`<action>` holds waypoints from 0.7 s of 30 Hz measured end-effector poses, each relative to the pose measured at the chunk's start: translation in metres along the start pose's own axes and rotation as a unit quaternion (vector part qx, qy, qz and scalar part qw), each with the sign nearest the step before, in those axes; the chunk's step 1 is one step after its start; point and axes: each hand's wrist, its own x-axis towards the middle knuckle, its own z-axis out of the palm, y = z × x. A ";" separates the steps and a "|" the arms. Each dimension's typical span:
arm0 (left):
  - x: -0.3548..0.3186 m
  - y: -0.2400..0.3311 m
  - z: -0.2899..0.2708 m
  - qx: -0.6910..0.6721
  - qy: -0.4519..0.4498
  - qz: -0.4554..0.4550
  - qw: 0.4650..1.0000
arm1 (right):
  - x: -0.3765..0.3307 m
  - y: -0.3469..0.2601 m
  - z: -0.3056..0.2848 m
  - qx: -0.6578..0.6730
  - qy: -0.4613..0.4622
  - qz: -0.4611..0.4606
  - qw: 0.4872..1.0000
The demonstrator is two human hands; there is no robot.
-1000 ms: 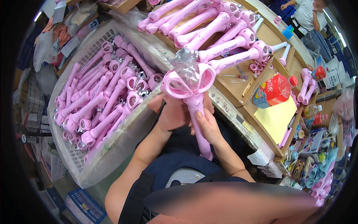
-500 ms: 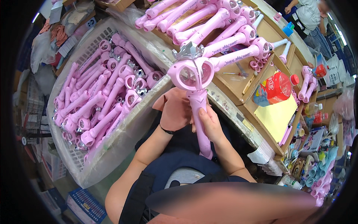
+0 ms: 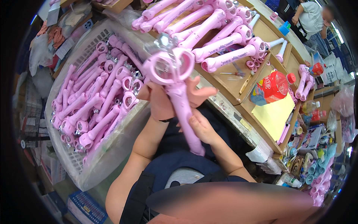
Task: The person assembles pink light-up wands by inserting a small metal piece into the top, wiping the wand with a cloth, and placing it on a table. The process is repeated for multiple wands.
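A pink toy wand with a round-windowed head and a silver crown leans up in front of me, its head blurred. My right hand is closed round the lower handle, thumb on top. A brownish-pink cloth sticks out on both sides of the wand just below its head. My left hand is behind and left of the wand, closed on this cloth, which covers most of its fingers.
Left of me stands a plastic-lined white basket full of pink wands. More wands lie on the wooden workbench ahead. Right of them are a red-labelled bottle, yellow paper and a brush. A person is at the far right.
The wand has moved left and its head has tilted left. The cloth now shows on both sides of the upper handle. Both hands have shifted left slightly.
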 end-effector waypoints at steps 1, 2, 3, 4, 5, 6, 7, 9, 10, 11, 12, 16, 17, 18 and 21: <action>0.008 0.003 -0.006 -0.021 0.016 0.031 0.999 | -0.003 -0.004 -0.003 -0.173 0.016 -0.049 0.984; 0.016 0.004 -0.013 -0.058 -0.021 -0.006 0.998 | -0.006 -0.008 -0.005 -0.233 0.020 -0.044 0.971; 0.024 0.004 -0.020 -0.087 -0.031 -0.009 0.996 | -0.011 -0.015 -0.010 -0.332 0.057 -0.101 0.936; 0.023 0.004 -0.030 0.109 -0.036 0.037 0.993 | -0.018 -0.023 -0.016 -0.423 0.097 -0.140 0.890; 0.027 0.000 -0.038 -0.089 -0.138 -0.029 0.986 | -0.023 -0.030 -0.023 -0.446 0.152 -0.163 0.867; 0.026 -0.004 -0.045 -0.403 -0.213 -0.181 0.872 | -0.025 -0.040 -0.035 -0.477 0.200 -0.188 0.835; 0.025 -0.010 -0.051 -0.530 -0.222 -0.303 0.760 | -0.031 -0.049 -0.045 -0.516 0.269 -0.186 0.792; 0.012 -0.024 -0.055 -0.557 -0.270 -0.259 0.741 | -0.025 -0.065 -0.074 -0.597 0.342 -0.231 0.687; 0.004 -0.030 -0.054 -0.549 -0.264 -0.263 0.748 | -0.019 -0.073 -0.092 -0.657 0.335 -0.230 0.635; 0.002 -0.034 -0.054 -0.560 -0.312 -0.232 0.732 | -0.010 -0.078 -0.111 -0.692 0.329 -0.229 0.601; 0.001 -0.036 -0.053 -0.581 -0.361 -0.217 0.696 | 0.004 -0.081 -0.132 -0.721 0.306 -0.232 0.577; 0.006 -0.023 -0.048 -0.636 -0.346 -0.314 0.614 | 0.061 -0.074 -0.197 -0.878 0.214 -0.079 0.421; 0.007 -0.013 -0.050 -0.597 -0.356 -0.301 0.653 | 0.070 -0.073 -0.206 -0.906 0.176 -0.060 0.380; 0.007 -0.004 -0.052 -0.602 -0.330 -0.310 0.657 | 0.076 -0.075 -0.211 -0.930 0.128 -0.005 0.345; 0.009 0.017 -0.055 -0.602 -0.292 -0.276 0.690 | 0.061 -0.091 -0.197 -0.888 0.192 -0.095 0.407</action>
